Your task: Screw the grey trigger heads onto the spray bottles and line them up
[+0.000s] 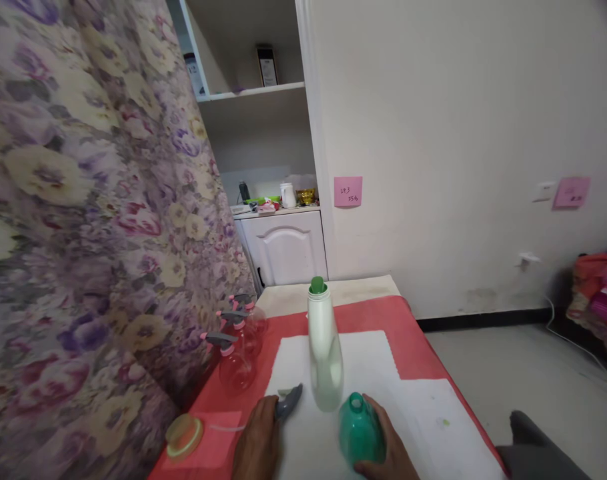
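My left hand (pixel 257 437) is closed on a grey trigger spray head (pixel 290 402), and a thin pale tube (pixel 227 428) trails from it to the left. My right hand (pixel 392 448) wraps round a translucent green spray bottle (pixel 359 433). The bottle's neck is open at the top, with no spray head on it. Just beyond and between both hands stands a tall pale jug (pixel 325 353) with a green spout insert (pixel 317 286) in its mouth. Its handle side faces right. Neither hand touches the jug.
Several clear spray bottles with grey and pink heads (pixel 235 367) stand at the table's left. A yellowish round lid-like object (pixel 184 437) lies front left. White sheets (pixel 373 360) cover part of the red cloth (pixel 413 333). A floral curtain (pixel 98 220) borders the left side.
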A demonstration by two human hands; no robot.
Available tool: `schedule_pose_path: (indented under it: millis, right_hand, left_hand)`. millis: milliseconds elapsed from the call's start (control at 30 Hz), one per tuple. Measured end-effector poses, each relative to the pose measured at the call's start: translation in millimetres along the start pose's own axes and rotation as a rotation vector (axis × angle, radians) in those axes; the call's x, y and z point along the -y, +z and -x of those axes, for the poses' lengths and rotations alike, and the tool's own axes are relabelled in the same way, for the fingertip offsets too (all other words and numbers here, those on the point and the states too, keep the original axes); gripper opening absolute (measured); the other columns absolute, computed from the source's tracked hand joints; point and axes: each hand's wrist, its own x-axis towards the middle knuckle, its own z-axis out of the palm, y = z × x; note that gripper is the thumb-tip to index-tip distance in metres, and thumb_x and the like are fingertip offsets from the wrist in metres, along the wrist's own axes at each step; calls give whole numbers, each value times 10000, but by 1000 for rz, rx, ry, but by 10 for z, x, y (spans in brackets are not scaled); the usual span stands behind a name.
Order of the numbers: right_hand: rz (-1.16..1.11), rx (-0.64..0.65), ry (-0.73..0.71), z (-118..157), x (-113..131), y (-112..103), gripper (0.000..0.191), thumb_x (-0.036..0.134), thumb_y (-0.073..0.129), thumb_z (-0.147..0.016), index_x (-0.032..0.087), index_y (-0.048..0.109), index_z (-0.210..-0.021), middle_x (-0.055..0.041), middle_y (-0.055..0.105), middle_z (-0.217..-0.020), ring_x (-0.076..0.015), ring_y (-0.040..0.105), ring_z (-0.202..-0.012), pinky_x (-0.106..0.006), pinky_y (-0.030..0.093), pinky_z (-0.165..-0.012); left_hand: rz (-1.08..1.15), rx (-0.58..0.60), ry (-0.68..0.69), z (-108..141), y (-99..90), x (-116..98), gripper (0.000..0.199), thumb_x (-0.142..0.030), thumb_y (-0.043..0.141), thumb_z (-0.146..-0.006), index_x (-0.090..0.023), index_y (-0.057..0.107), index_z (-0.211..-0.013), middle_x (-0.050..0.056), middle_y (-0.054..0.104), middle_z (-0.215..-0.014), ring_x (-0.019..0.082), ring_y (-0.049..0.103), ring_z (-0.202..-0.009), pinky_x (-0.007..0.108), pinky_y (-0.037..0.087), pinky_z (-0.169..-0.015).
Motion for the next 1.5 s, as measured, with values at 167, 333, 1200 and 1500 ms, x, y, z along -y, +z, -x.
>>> schedule_pose_path:
  millis: [167,333,1200,1500]
  right_hand:
    - [10,-35,24,26,152,11,992,63,696,-471,210,350,-1389,-110,455,-1454,-322,370,-1380,-416,262,-1165]
    - [-28,-3,8,69,367,-38,948,97,708,-499,190,349,-1372,-136,445,-1455,-326,364,-1382,-435,248,-1170]
    - [-65,-19,3,65,438,-35,952,85,731,-483,193,363,-1355,-137,473,-1423,-329,402,-1356,-442,293,-1148]
    - [-53,-31,9,47,455,-25,933,26,645,-465,224,360,-1331,-117,476,-1416,-325,412,-1347,-464,304,-1144]
  left_hand:
    - [282,-74,-73,52,-314,-327,381,-410,597,-767,-213,653,-1087,102,719,-1110,266,670,-1041,394,553,-898]
    - [766,-40,-382,-48,-709,-887,469,-520,749,-658,-201,694,-998,46,756,-840,223,692,-786,297,581,-709]
    - [909,119,-208,-131,-453,-1876,420,-492,624,-795,-213,643,-1110,51,734,-1070,239,670,-991,309,567,-844]
    - [854,254,-110,-124,-125,-1806,322,-417,588,-846,-232,621,-1108,47,698,-1080,209,645,-991,299,512,-893]
